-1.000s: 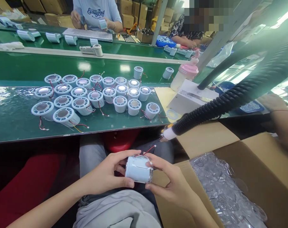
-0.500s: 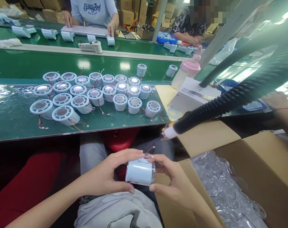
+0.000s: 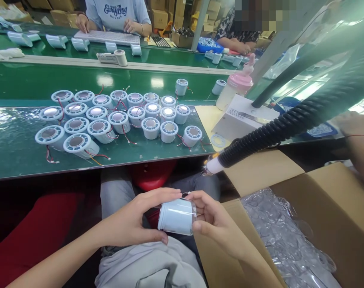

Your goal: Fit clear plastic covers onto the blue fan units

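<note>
A pale blue cylindrical housing point(image 3: 176, 216) lies on its side above my lap, gripped from both sides. My left hand point(image 3: 134, 220) wraps its left end, thumb underneath and fingers over the top. My right hand point(image 3: 216, 224) is closed on its right end, where a clear ring shows and the fingertips pinch at the top edge. Several similar round blue parts point(image 3: 116, 120) with red wires stand in rows on the green bench point(image 3: 17, 156) in front of me.
A black coiled hose with a white nozzle point(image 3: 213, 165) hangs just above my right hand. An open cardboard box point(image 3: 326, 208) with clear plastic packs sits at my right. A pink-capped bottle point(image 3: 234, 90) and white box point(image 3: 245, 118) stand on the bench. Other people work across the belt; another person's arm point(image 3: 360, 140) is at far right.
My right fingers have curled in over the top right edge of the housing, and the red wire that stuck up above it no longer shows. The housing has turned slightly.
</note>
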Demonstrator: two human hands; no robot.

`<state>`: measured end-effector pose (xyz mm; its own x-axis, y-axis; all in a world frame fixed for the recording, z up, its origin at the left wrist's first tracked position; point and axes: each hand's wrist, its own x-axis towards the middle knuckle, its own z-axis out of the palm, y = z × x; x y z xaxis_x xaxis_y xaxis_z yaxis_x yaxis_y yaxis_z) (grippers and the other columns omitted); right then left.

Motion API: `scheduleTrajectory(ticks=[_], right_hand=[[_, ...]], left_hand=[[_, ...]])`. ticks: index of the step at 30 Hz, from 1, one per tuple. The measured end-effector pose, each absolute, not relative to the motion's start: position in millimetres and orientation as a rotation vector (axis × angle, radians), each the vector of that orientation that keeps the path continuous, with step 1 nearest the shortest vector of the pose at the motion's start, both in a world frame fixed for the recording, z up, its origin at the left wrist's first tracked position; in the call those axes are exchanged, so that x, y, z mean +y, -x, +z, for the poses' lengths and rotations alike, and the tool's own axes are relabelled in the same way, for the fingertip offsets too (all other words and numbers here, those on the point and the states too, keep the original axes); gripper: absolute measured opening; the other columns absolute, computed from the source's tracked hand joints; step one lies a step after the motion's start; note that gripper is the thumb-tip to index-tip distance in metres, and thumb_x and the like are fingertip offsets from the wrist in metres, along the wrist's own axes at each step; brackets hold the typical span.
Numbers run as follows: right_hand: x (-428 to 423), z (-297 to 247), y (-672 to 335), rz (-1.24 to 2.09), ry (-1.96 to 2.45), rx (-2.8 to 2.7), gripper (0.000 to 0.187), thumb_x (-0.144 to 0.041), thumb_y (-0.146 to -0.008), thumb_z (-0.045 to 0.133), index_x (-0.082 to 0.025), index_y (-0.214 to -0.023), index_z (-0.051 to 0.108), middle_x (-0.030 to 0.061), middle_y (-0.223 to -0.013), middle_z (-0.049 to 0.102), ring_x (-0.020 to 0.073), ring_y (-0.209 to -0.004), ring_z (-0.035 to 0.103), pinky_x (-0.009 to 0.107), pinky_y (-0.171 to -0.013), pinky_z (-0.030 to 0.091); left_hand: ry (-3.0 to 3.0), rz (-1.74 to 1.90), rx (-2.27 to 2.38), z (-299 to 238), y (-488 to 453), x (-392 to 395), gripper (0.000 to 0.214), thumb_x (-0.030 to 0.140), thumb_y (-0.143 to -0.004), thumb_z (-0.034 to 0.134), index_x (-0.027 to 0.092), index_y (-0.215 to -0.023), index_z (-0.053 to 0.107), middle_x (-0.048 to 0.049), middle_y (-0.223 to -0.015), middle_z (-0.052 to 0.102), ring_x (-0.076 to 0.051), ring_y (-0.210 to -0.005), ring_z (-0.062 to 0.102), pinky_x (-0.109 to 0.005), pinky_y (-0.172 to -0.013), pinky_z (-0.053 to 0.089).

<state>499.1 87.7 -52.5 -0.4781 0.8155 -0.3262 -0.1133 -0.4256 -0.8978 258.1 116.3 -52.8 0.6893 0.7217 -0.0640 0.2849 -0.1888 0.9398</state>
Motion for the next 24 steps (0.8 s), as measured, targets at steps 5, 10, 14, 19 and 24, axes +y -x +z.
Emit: scheduleTrajectory(ticks=[5,10,14,19,24], right_hand=[[87,-66,-494,1.911,1.012,-0.918,0.044,-0.038,-0.073,0.077,-0.021,-0.105,0.053,0.0016,-0.090,0.062,0.0128,-0.077,0.058,0.022,-0.066,0.049],[85,-114,-485,1.645,0.986,-0.595,0.049,-0.046,-0.069,0.076,-0.025,-0.106,0.049,0.0007,-0.093,0.062,0.0170,-0.077,0.063,0.031,-0.066,0.057],[96,-141,-482,1.499,0.975,-0.497,0.053,-0.051,-0.070,0.072,-0.025,-0.107,0.044,0.0025,-0.098,0.061,0.0199,-0.084,0.065,0.036,-0.073,0.058],[111,-142,-479,1.492,0.896,-0.470,0.055,-0.051,-0.068,0.074,-0.022,-0.105,0.045,0.0033,-0.098,0.061,0.0191,-0.082,0.065,0.035,-0.071,0.059],[112,-142,-473,1.538,0.840,-0.490,0.053,-0.049,-0.068,0.075,-0.024,-0.105,0.047,0.0020,-0.098,0.061,0.0187,-0.081,0.065,0.037,-0.072,0.060]], left_hand=[[-1.257,0.543,0.756,-66,-269,124,0.082,0.026,-0.066,0.083,0.030,-0.138,0.045,-0.0098,-0.144,0.047,-0.029,-0.129,0.048,-0.043,-0.109,0.041],[-0.936,0.659,0.694,-92,-306,159,0.084,0.028,-0.058,0.088,0.022,-0.133,0.051,-0.0153,-0.138,0.052,-0.031,-0.126,0.051,-0.046,-0.105,0.043],[-0.960,0.656,0.713,-101,-334,186,0.073,0.029,-0.064,0.084,0.017,-0.129,0.054,-0.0152,-0.137,0.054,-0.031,-0.131,0.047,-0.047,-0.110,0.038],[-1.007,0.653,0.734,-96,-334,194,0.072,0.028,-0.069,0.081,0.016,-0.133,0.049,-0.0151,-0.138,0.053,-0.030,-0.129,0.049,-0.046,-0.110,0.038],[-1.030,0.674,0.811,-82,-324,188,0.073,0.031,-0.069,0.081,0.017,-0.133,0.049,-0.0148,-0.140,0.051,-0.030,-0.131,0.046,-0.045,-0.111,0.038]])
